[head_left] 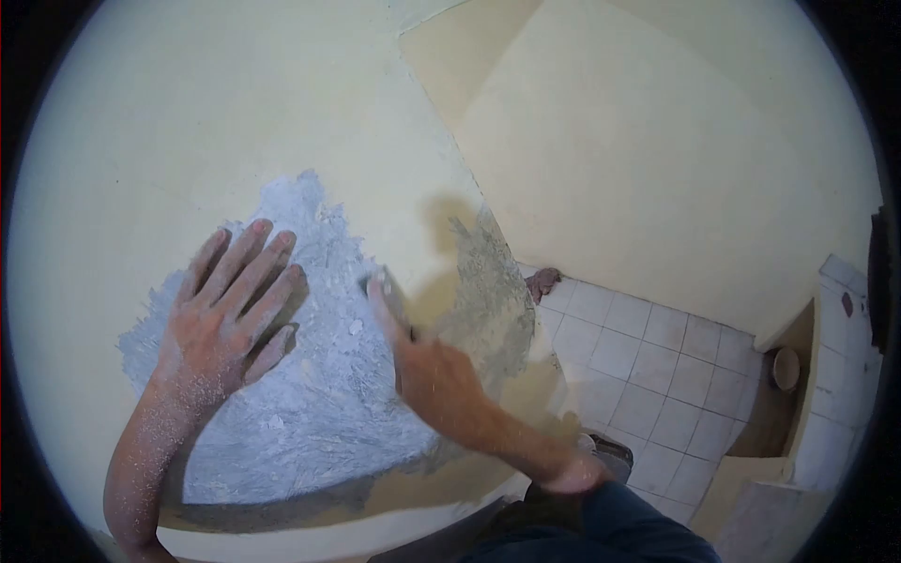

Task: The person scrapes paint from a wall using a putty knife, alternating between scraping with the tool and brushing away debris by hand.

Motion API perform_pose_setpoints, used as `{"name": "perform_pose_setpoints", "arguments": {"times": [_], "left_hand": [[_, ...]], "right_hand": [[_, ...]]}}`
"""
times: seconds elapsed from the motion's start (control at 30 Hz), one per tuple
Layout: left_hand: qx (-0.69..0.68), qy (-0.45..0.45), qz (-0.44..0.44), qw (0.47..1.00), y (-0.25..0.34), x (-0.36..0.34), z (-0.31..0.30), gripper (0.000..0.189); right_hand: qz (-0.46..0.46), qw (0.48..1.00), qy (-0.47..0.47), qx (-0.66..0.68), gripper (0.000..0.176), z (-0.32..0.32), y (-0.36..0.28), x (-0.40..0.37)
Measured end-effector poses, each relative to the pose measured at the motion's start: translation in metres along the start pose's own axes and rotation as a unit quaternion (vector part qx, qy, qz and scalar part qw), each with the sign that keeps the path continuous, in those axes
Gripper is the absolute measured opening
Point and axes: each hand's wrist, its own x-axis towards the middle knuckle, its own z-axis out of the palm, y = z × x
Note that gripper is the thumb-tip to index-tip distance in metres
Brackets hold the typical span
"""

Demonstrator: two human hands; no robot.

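My left hand (221, 324) lies against a rough whitish-grey patch (310, 413) on the cream wall (188, 113), fingers stretched out and slightly spread. White dust coats its fingers, wrist and forearm. To its right, my right hand (427, 371) is closed at the patch's right side, index finger extended up and left. A small dark edge shows beside that fingertip, seemingly part of a thin object under the hand; its kind is too hidden to tell. Beyond the right hand, bare grey-brown plaster (493, 291) shows near the wall's edge.
A second cream wall (657, 141) meets the white tiled floor (648, 375) at right. A crumpled reddish-brown cloth (542, 283) lies at the wall's foot. Farther right, a bowl-like container (785, 369) sits in a recess beneath a tiled ledge (840, 319).
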Motion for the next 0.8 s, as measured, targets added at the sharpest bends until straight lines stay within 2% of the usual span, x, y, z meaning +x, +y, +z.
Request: {"name": "perform_pose_setpoints", "arguments": {"times": [0.1,0.2,0.3,0.4,0.5,0.6,0.7,0.8], "left_hand": [[-0.007,-0.012,-0.003,1.0,-0.001,-0.001,-0.001,0.06],[0.001,-0.005,0.0,1.0,0.0,-0.001,-0.001,0.058],[0.0,0.001,0.01,1.0,-0.002,-0.003,0.0,0.057],[0.004,0.002,0.015,1.0,-0.005,-0.001,-0.002,0.056],[0.015,-0.01,0.008,1.0,-0.003,0.0,-0.001,0.055],[0.01,-0.01,0.011,1.0,-0.004,-0.003,-0.001,0.056],[-0.003,-0.008,0.003,1.0,-0.002,-0.004,0.0,0.062],[-0.001,-0.012,0.001,1.0,-0.001,-0.003,0.001,0.066]], "right_hand": [[-0.034,0.999,0.013,-0.001,0.082,0.005,0.002,-0.001],[-0.03,0.998,0.061,0.014,0.082,-0.01,0.006,0.025],[-0.016,0.998,0.061,-0.004,0.08,-0.004,0.002,0.013],[-0.041,0.998,0.041,-0.01,0.08,0.012,0.006,-0.005],[0.0,1.0,-0.008,0.003,0.081,-0.019,-0.001,0.023],[-0.018,0.999,0.029,0.008,0.08,-0.013,0.001,0.011],[-0.004,1.0,-0.008,-0.004,0.079,-0.005,0.002,0.005],[-0.014,0.998,0.041,-0.041,0.077,-0.022,0.001,0.023]]}}
